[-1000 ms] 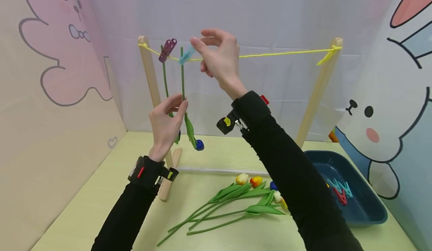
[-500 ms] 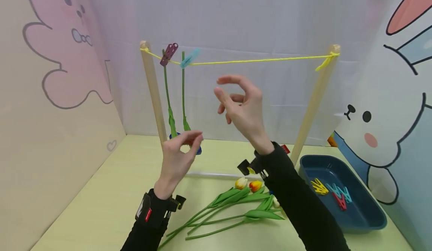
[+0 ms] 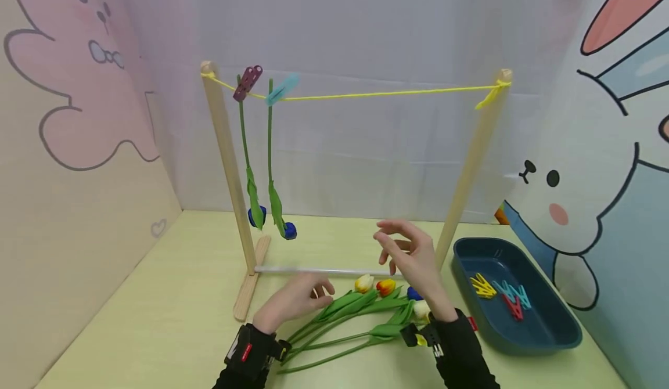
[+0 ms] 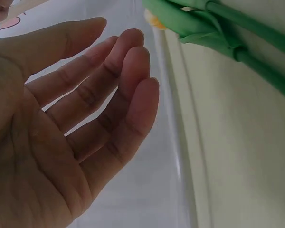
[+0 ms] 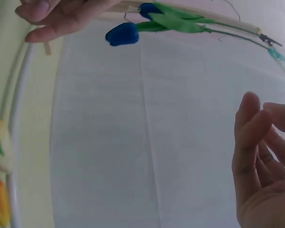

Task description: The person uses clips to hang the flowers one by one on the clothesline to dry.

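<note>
Left hand (image 3: 299,299) relaxed, thumb apart, beside loose tulips (image 3: 360,304), near centre. Right hand (image 3: 417,260) loosely bent, thumb near index, right of it. Two blue tulips (image 3: 276,206) hang far left, clipped to yellow line (image 3: 376,94).

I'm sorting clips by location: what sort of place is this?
Likely a staged tabletop corner indoors: cartoon-printed panels, a pale table, and a yellow line with two blue tulips pegged to it.

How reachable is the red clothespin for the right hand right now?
Probably yes: the right hand holds nothing and the tray is open on top, though light-blue clothespins crowd the red clothespin.
</note>
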Demonstrator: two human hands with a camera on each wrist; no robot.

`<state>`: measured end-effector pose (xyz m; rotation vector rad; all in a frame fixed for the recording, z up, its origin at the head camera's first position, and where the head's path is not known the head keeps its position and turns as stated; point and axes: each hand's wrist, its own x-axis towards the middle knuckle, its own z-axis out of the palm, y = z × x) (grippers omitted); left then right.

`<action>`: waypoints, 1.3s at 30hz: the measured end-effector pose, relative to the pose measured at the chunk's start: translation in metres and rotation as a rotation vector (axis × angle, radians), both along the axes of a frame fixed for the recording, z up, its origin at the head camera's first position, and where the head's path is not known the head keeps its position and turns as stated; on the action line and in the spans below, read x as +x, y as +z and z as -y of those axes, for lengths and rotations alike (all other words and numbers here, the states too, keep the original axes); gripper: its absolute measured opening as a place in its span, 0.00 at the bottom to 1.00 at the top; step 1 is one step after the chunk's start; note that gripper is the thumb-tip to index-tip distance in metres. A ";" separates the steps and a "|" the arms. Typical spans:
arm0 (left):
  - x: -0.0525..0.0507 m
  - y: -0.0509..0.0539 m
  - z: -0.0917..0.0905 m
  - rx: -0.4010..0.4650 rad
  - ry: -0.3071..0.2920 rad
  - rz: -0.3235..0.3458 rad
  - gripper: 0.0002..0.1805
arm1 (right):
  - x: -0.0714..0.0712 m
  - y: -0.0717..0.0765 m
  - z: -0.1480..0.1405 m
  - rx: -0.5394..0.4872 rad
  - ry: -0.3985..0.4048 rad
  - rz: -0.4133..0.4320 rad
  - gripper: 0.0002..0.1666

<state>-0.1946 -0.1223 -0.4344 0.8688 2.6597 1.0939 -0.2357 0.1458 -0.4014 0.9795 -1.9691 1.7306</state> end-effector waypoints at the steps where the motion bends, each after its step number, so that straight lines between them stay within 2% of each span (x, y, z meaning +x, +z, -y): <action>1: -0.001 -0.004 -0.001 0.000 -0.016 0.017 0.09 | 0.010 0.003 -0.003 -0.004 -0.040 0.007 0.16; 3: -0.003 -0.012 -0.002 -0.002 -0.043 0.047 0.08 | 0.034 0.017 -0.008 0.006 -0.147 0.087 0.13; 6: -0.004 -0.022 -0.001 -0.007 -0.058 0.091 0.08 | 0.049 0.022 -0.020 0.051 -0.269 0.135 0.12; 9: -0.005 -0.027 0.004 -0.001 -0.049 0.133 0.08 | 0.047 0.020 -0.036 0.075 -0.362 0.125 0.12; 12: -0.003 -0.027 0.010 0.021 -0.036 0.176 0.10 | 0.041 0.021 -0.056 0.099 -0.469 0.085 0.13; 14: -0.002 -0.026 0.013 0.030 -0.036 0.197 0.11 | 0.038 0.020 -0.074 0.125 -0.564 0.094 0.13; 17: -0.002 -0.025 0.015 0.025 -0.038 0.208 0.14 | 0.038 0.019 -0.103 0.178 -0.720 0.174 0.15; 21: -0.005 -0.025 0.016 0.021 -0.041 0.213 0.14 | 0.042 0.017 -0.133 0.228 -0.847 0.305 0.18; 26: -0.008 -0.026 0.015 0.035 -0.041 0.223 0.14 | 0.045 0.018 -0.147 0.274 -0.901 0.388 0.21; 29: -0.009 -0.027 0.013 0.040 -0.044 0.231 0.14 | 0.045 0.019 -0.149 0.317 -0.906 0.434 0.21; 32: -0.009 -0.029 0.010 0.039 -0.045 0.233 0.14 | 0.047 0.018 -0.151 0.405 -0.872 0.466 0.24; 39: -0.009 -0.029 0.009 0.036 -0.036 0.239 0.15 | 0.043 0.018 -0.162 0.650 -0.716 0.508 0.25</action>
